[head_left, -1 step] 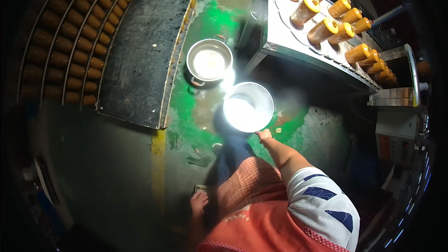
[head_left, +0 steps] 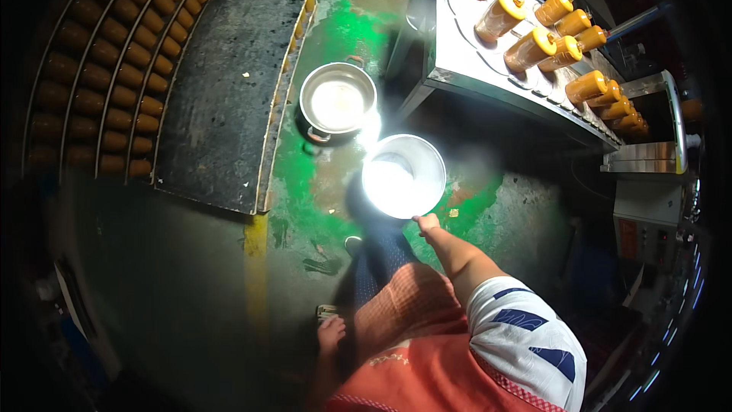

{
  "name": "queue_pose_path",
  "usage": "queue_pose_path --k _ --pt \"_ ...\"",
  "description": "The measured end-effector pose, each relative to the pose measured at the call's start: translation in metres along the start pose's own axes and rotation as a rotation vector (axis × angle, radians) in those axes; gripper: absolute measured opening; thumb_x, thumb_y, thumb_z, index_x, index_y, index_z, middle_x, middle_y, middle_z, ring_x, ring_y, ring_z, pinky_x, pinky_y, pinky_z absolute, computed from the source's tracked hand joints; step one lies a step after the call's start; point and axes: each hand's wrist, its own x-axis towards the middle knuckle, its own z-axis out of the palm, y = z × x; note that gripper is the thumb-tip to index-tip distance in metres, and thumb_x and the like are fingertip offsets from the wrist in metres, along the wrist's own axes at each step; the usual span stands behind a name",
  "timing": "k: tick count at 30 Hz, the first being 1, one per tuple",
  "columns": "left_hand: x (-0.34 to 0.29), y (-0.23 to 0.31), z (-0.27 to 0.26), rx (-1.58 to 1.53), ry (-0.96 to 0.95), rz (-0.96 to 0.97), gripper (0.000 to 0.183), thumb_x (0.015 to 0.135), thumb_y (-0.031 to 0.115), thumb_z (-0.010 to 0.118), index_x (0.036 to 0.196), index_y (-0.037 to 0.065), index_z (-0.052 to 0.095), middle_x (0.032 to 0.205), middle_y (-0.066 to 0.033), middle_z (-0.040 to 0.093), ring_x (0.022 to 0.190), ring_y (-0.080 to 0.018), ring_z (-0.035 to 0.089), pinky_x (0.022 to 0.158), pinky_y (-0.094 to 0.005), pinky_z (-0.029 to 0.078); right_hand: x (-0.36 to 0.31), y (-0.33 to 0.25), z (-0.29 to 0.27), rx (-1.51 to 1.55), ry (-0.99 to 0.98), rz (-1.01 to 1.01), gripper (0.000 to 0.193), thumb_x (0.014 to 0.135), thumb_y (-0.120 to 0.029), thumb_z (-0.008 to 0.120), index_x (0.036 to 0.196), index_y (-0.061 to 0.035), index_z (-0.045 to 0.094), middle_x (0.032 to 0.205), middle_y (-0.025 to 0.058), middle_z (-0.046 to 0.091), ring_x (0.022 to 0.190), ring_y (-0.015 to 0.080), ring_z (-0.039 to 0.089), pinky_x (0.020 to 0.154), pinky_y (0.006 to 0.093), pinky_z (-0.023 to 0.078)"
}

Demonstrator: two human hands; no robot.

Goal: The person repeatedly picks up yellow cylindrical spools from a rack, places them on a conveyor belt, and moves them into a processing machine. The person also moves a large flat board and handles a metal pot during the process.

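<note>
A tall round metal pot [head_left: 428,164] stands in front of my legs, its inside glaring white with light. My right hand [head_left: 428,224] reaches forward with the fingers closed on its near rim. What lies in the pot, if anything, is lost in the glare. Just beyond it, to the left, a wide two-handled metal pot [head_left: 307,99] sits on the floor. My left hand [head_left: 331,332] hangs low by my left side, loosely open with nothing visible in it, near my shoe [head_left: 327,311].
A metal table [head_left: 488,91] at the right bears several orange-brown capped cylinders [head_left: 531,49]. At the left lies a dark, worn board [head_left: 221,99] beside a rack of similar cylinders [head_left: 118,91]. A control cabinet [head_left: 646,210] stands at the far right. The floor [head_left: 305,214] is green and worn.
The view has shifted very slightly, and my left hand sits a little further right in it. My right hand keeps its hold on the tall pot's rim.
</note>
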Motion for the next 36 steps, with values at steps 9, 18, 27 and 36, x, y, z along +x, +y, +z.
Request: queue_pose_path --k 9,18,27,36 --pt "0.301 0.061 0.249 0.948 0.131 0.496 0.062 0.084 0.042 0.073 0.133 0.007 0.057 0.123 -0.0205 0.063 0.113 -0.0398 0.059 0.099 -0.0457 0.046 0.371 0.024 0.154 0.916 -0.001 0.432 0.047 0.096 -0.024 0.062 0.135 -0.0011 0.048 0.126 0.0223 0.059 0.109 0.0440 0.062 0.081 0.0546 0.058" --pt "0.387 0.063 0.306 1.011 0.068 0.648 0.053 0.079 0.038 0.077 0.121 0.008 0.065 0.119 -0.0163 0.064 0.111 -0.0382 0.058 0.096 -0.0456 0.047 0.454 0.016 0.131 1.294 -0.146 0.321 0.036 0.093 -0.004 0.049 0.125 0.0113 0.043 0.119 0.0291 0.058 0.101 0.0474 0.065 0.083 0.0558 0.061" --pt "0.392 0.106 0.295 1.015 0.061 0.593 0.051 0.079 0.039 0.077 0.120 0.010 0.066 0.119 -0.0147 0.064 0.112 -0.0364 0.058 0.098 -0.0438 0.047 0.471 0.013 0.104 1.672 0.081 0.247 0.033 0.094 -0.003 0.047 0.122 0.0130 0.048 0.124 0.0336 0.056 0.116 0.0494 0.057 0.099 0.0649 0.050" --pt "0.399 0.196 0.289 0.961 0.061 0.515 0.053 0.078 0.041 0.077 0.119 0.010 0.067 0.117 -0.0160 0.066 0.110 -0.0373 0.059 0.096 -0.0446 0.048 0.497 -0.123 0.124 1.739 0.079 0.277 0.053 0.104 -0.038 0.048 0.118 0.0123 0.052 0.110 0.0289 0.066 0.098 0.0430 0.069 0.088 0.0528 0.060"
